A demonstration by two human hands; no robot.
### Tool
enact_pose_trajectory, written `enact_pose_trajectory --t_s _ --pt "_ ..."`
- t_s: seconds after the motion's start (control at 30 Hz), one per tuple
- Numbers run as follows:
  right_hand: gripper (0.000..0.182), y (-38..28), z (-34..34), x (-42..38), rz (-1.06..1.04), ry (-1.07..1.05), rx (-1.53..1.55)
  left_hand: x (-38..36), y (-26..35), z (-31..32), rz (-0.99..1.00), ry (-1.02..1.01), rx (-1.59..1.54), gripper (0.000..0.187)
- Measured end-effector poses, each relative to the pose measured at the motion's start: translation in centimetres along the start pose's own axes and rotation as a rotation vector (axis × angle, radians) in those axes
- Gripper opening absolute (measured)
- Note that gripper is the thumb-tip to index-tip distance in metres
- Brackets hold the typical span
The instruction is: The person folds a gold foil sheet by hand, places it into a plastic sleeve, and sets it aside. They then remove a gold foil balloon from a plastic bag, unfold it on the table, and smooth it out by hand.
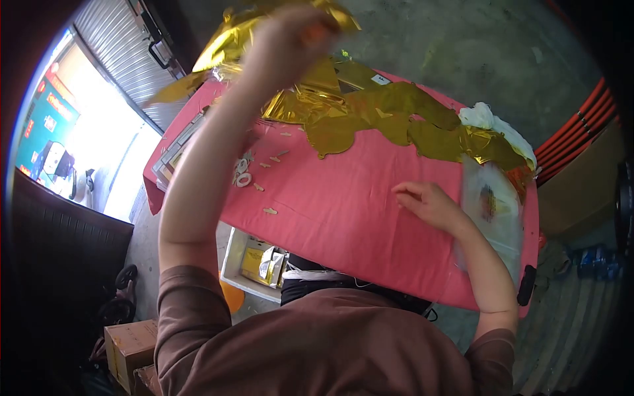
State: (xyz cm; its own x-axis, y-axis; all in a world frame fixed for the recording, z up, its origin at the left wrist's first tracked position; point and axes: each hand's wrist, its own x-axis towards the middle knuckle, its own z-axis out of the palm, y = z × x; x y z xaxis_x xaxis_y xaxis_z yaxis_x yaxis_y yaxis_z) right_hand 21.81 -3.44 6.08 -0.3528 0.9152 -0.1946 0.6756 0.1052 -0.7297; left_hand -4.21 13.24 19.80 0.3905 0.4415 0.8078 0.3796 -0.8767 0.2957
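Note:
My left hand (pixel 281 49) is raised over the far left of the table, smeared by motion. Crumpled gold foil (pixel 224 49) surrounds it on both sides; whether the fingers grip it cannot be made out. My right hand (pixel 432 206) hovers above the pink cloth (pixel 343 218), fingers loosely bent and slightly apart, with nothing visible in them. Flat gold foil balloons (pixel 337 135) lie along the table's far side. Right of that hand sits a clear plastic bag (pixel 492 204) with a small dark-and-gold print.
White rings (pixel 244 179) and several small pale pieces (pixel 270 211) lie on the cloth's left part. A white box (pixel 232 267) with gold and silver packets stands below the near edge. White crumpled plastic (pixel 479 117) lies at the far right corner. Cardboard boxes (pixel 132 340) stand lower left.

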Motion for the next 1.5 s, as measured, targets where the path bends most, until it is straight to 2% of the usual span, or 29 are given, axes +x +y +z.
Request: enact_pose_trajectory --t_s 0.03,0.07,0.1,0.17,0.2,0.27,0.3,0.33,0.4,0.53,0.6,0.67,0.73,0.77,0.83,0.9,0.97,1.0,1.07,1.1,1.17,1.2,1.23,1.27,1.3,1.37,1.4,1.47,1.5 --pt "0.033 1.2 0.6 0.6 -0.026 0.05 0.255 -1.4 2.1 1.0 -0.021 -0.164 0.044 0.017" --pt "0.041 1.8 0.9 0.9 -0.051 0.1 0.509 -3.0 2.1 2.9 0.11 -0.233 0.061 0.015" --pt "0.041 1.5 0.8 1.1 -0.051 0.101 0.509 -4.9 3.7 4.3 0.125 -0.293 0.101 0.012" --pt "0.053 0.5 0.7 1.7 0.041 -0.004 1.092 -8.4 6.3 6.9 0.184 -0.363 0.066 0.008" --pt "0.053 0.1 1.2 1.8 0.043 -0.002 1.093 -10.1 7.5 8.2 0.182 -0.362 -0.037 0.005" --pt "0.058 -0.4 2.0 1.9 0.157 0.126 1.366 -12.7 10.5 9.8 0.152 -0.398 -0.074 0.009" --pt "0.057 1.8 2.7 3.2 0.064 0.062 1.383 -14.1 11.7 10.7 0.088 -0.405 -0.225 0.012" --pt "0.046 2.0 2.4 3.2 0.127 0.027 1.486 -14.9 13.0 11.0 0.038 -0.54 -0.182 0.014" --pt "0.033 1.6 2.0 3.0 0.102 0.134 1.224 -16.1 14.7 11.3 0.011 -0.608 -0.303 0.019" --pt "0.033 5.5 1.1 2.3 0.198 0.262 0.996 -16.5 14.7 9.0 -0.052 -0.746 -0.577 0.027" --pt "0.029 7.3 0.5 1.3 0.186 0.414 0.72 -15.7 12.5 7.1 -0.22 -0.727 -0.566 0.033" --pt "0.027 7.9 0.1 -0.2 0.235 0.433 0.73 -15.4 8.3 6.3 -0.253 -0.688 -0.188 0.037" --pt "0.027 9.5 0.0 -1.2 0.129 0.559 0.23 -17.9 3.5 6.3 -0.277 -0.669 -0.078 0.045" --pt "0.03 10.0 -0.2 -1.6 0.183 0.532 0.204 -18.8 2.5 5.7 -0.275 -0.675 -0.08 0.045" --pt "0.033 8.1 -0.6 -2.3 0.288 0.536 0.063 -19.8 1.0 4.6 -0.07 -0.711 0.061 0.048" --pt "0.037 6.9 -0.4 -2.4 0.39 0.537 -0.08 -20.0 -0.4 3.7 -0.149 -0.703 0.043 0.047" --pt "0.045 6.4 0.2 -2.3 0.2 0.671 -0.466 -19.6 -0.7 3.5 -0.258 -0.66 0.021 0.047" --pt "0.045 6.2 0.4 -2.0 0.199 0.672 -0.466 -19.3 -0.9 3.8 -0.258 -0.66 0.022 0.047" --pt "0.051 5.7 0.9 -0.9 -0.069 0.658 -0.653 -18.3 -1.3 4.7 -0.371 -0.559 -0.169 0.049" --pt "0.052 5.1 1.6 -0.2 -0.054 0.566 -0.526 -18.3 -1.6 5.7 -0.372 -0.555 -0.165 0.049" --pt "0.054 4.9 3.7 1.2 -0.058 0.484 -0.553 -18.4 -2.0 8.1 -0.26 -0.446 0.132 0.052" --pt "0.056 5.1 4.5 1.8 -0.059 0.401 -0.58 -18.1 -2.0 8.4 -0.257 -0.441 0.137 0.052" --pt "0.06 5.3 5.0 2.1 0.013 0.277 -0.567 -17.7 -2.0 8.6 -0.299 -0.569 0.105 0.054" --pt "0.06 5.7 5.0 2.2 0.004 0.282 -0.569 -17.3 -2.3 8.6 -0.341 -0.697 0.074 0.056" --pt "0.061 5.7 4.9 2.1 0.018 0.282 -0.579 -16.7 -3.0 8.4 -0.34 -0.69 0.084 0.056" --pt "0.062 5.8 4.9 1.9 0.022 0.279 -0.587 -15.8 -4.4 7.8 -0.615 -0.724 0.029 0.058" --pt "0.062 5.9 4.9 1.9 0.023 0.287 -0.589 -15.7 -5.3 7.6 -0.618 -0.714 0.038 0.058" --pt "0.061 5.9 4.9 1.8 0.012 0.297 -0.597 -16.2 -7.8 7.6 -0.437 -0.581 0.525 0.055" --pt "0.061 5.9 5.0 1.8 0.013 0.302 -0.607 -16.2 -9.1 7.4 -0.358 -0.578 0.609 0.052"
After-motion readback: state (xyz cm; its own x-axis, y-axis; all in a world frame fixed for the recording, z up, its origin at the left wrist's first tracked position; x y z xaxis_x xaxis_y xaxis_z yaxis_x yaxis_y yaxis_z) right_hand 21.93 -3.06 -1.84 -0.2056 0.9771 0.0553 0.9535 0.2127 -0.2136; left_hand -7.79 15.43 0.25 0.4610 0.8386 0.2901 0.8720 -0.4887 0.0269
